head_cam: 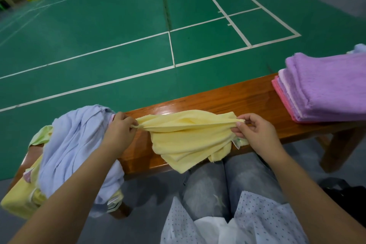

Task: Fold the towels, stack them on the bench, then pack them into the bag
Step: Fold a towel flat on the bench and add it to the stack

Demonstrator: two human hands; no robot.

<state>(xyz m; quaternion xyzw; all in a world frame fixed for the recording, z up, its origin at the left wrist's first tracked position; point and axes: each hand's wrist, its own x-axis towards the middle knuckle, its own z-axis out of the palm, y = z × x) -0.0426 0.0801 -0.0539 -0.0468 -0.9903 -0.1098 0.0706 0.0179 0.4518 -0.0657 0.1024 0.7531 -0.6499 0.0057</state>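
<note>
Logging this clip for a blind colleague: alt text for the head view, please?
Both hands, left and right, pinch a crumpled pale yellow terry towel stretched over a glossy wooden bench. Folded purple and pink towels are stacked at right; unfolded ones heap at left.

Table [227, 101]: wood with visible grain, orange-brown, glossy varnish throwing a bright reflection. Yellow towel [188, 136]: soft matt cloth with a fine nap, frayed threads along its edges; purple towel [326, 85] atop the folded stack: thicker, fuzzier terry pile; light blue towel [79, 144]: thin, smooth, creased cloth. Floor [99, 35]: green, smooth, dull sheen, white painted lines.
</note>
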